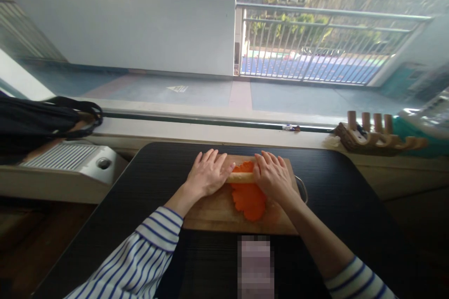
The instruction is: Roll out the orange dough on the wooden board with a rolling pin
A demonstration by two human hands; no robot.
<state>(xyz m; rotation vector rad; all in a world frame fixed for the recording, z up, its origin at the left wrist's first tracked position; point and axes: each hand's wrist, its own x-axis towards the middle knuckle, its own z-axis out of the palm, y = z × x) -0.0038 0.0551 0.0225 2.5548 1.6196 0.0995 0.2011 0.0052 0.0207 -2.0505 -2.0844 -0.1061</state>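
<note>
A flattened sheet of orange dough lies on a wooden board on a black table. A wooden rolling pin lies across the far part of the dough. My left hand rests flat on the pin's left end, fingers stretched out. My right hand lies flat on the pin's right end, fingers out too. Both sleeves are striped blue and white.
A metal handle sticks out at the board's right edge. A white appliance and a black bag are at the left. A wooden rack stands on the windowsill at the right. A window and railing lie beyond.
</note>
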